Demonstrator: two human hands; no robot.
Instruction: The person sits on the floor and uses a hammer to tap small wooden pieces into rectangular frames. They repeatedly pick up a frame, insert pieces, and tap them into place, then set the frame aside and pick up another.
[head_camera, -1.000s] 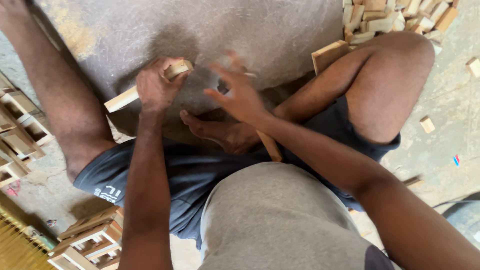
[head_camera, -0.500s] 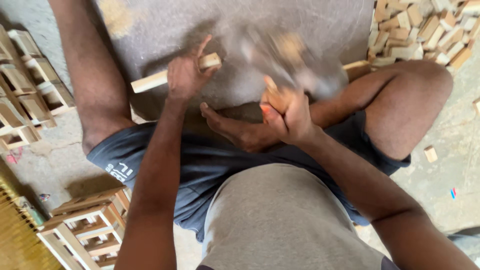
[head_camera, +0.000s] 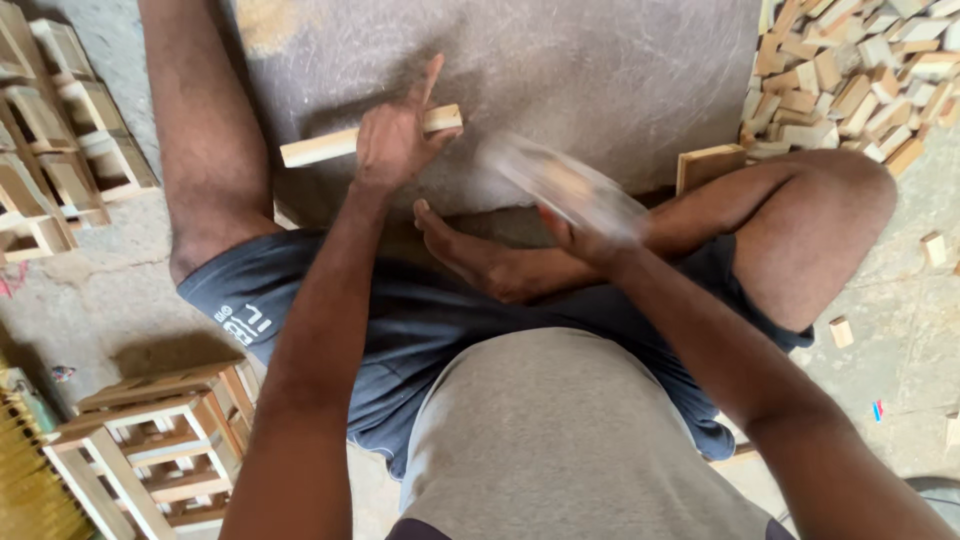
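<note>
A pale wooden strip (head_camera: 345, 143) lay across the grey surface (head_camera: 600, 70), far from the body. The left hand (head_camera: 392, 140) had its grip closed around the strip, pinning it. The right hand (head_camera: 590, 232) was clamped on a blurred tool (head_camera: 560, 185), seemingly mid-swing. I judge the step was hammering; the strip needed steady holding. Wooden blocks (head_camera: 850, 80) were piled at far right, wooden frames (head_camera: 150, 450) near left.

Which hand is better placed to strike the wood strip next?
Right, most likely. The right hand swings a blurred tool beside the wood strip, while the left hand is busy pinning that strip to the grey board.
</note>
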